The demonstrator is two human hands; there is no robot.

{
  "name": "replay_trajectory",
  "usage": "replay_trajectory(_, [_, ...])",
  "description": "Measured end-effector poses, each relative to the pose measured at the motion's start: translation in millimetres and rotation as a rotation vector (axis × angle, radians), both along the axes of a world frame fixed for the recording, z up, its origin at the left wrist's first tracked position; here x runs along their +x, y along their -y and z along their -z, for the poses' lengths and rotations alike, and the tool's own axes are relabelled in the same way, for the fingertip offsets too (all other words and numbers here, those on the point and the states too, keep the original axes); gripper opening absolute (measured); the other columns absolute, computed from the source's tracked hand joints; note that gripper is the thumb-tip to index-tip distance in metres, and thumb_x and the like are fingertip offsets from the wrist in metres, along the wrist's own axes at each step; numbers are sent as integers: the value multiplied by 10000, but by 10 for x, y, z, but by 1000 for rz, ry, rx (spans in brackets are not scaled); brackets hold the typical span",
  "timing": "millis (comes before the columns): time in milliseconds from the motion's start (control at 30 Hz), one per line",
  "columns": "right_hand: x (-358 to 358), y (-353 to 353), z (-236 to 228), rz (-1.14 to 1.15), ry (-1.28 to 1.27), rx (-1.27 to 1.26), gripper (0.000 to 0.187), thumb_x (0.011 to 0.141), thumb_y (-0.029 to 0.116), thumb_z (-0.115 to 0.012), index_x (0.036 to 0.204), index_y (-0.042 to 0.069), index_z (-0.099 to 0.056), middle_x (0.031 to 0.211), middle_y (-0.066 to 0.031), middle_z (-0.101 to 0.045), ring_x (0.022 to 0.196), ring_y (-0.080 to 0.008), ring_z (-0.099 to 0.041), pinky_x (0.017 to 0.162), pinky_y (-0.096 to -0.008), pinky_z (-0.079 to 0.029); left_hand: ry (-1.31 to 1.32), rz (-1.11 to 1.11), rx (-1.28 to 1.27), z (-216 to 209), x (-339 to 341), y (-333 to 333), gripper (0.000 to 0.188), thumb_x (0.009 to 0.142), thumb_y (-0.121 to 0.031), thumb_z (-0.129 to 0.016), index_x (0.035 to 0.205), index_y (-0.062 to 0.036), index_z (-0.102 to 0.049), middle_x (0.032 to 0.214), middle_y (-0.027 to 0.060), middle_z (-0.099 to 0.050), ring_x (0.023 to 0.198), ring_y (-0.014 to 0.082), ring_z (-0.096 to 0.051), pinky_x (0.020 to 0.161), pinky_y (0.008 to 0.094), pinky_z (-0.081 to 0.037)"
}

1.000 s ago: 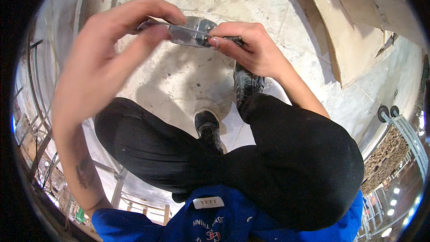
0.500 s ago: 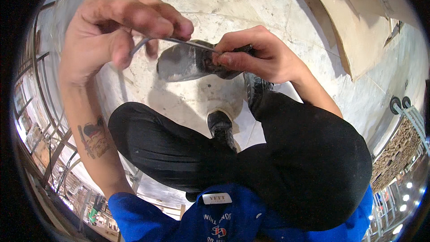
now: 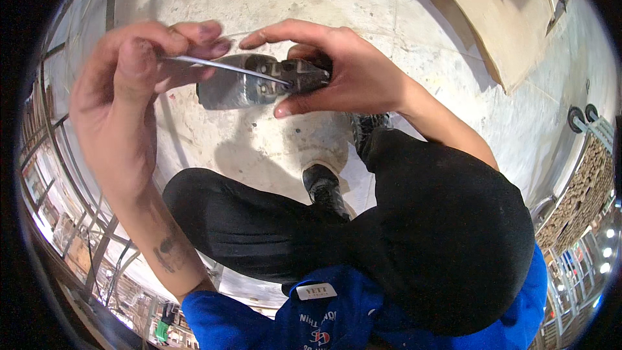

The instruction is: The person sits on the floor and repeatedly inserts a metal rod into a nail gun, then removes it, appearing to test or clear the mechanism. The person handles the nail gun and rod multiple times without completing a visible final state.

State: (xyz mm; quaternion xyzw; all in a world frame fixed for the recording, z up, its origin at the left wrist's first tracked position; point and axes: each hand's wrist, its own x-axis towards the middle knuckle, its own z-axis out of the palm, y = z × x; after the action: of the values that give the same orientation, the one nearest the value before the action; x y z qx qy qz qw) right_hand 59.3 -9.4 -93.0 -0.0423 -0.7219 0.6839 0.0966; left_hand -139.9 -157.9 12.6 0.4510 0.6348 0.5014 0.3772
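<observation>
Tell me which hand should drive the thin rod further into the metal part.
Left, probably. The left hand already pinches the thin rod by its outer end, with its tip at the metal part. The right hand is wrapped around that part, steadying it.

pale concrete floor (image 3: 272, 149) — cardboard sheet (image 3: 499, 19)

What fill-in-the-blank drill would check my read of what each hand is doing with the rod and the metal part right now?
1. The left hand pinches a thin metal ____ by one end.
2. The right hand grips a small grey metal part, and the rod's far tip rests ____ that part.
3. Below the hands lies a pale concrete ____, with two black shoes on it.

Missing words: rod; on; floor
</observation>
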Motion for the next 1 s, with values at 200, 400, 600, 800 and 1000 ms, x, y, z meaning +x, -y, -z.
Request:
replay_trajectory(200, [-19, 9, 21, 108, 41, 60, 605, 803, 94, -828, 1353, 113, -576, 1015, -145, -738, 862, -269, -735, 758, -403, -563, -223, -548, -244, -127, 439, 33, 382, 1052, -290, -588, 1195, 58, -655, 976, 169, -742, 920, 247, -747, 742, 334, -597])
replay_trajectory(400, [-88, 34, 121, 197, -62, 204, 630, 811, 79, -822, 1384, 114, -562, 1080, -125, -737, 869, -247, -741, 768, -374, -591, -196, -594, -222, -62, 516, -20, 433, 1075, -277, -536, 1366, 42, -551, 1090, 208, -736, 943, 249, -750, 758, 318, -598])
replay_trajectory(600, [-95, -3, 124, 195, -29, 171, 663, 825, 75, -818, 1424, 114, -537, 1159, -111, -730, 952, -222, -742, 825, -344, -614, -506, -265, 77, 155, 366, 19, 477, 1107, -259, -434, 1466, 55, -458, 1222, 261, -687, 1056, 286, -721, 902, 357, -584])
replay_trajectory(800, [-104, 11, 95, 134, -39, 11, 601, 821, 81, -824, 1367, 100, -572, 1047, -127, -732, 859, -185, -720, 770, -344, -595, -543, -20, 37, -1, -115, 246, 491, 1041, -225, -565, 1401, 104, -510, 1341, 291, -600, 1021, 342, -728, 850, 449, -628])
replay_trajectory(1000, [-142, 83, 66, 96, -94, -3, 572, 830, 113, -825, 1350, 93, -587, 945, -144, -724, 782, -168, -684, 713, -355, -556, -985, 45, -12, -267, -335, 189, 282, 1003, -167, -663, 1121, 86, -701, 1053, 187, -742, 900, 203, -738, 835, 346, -595])
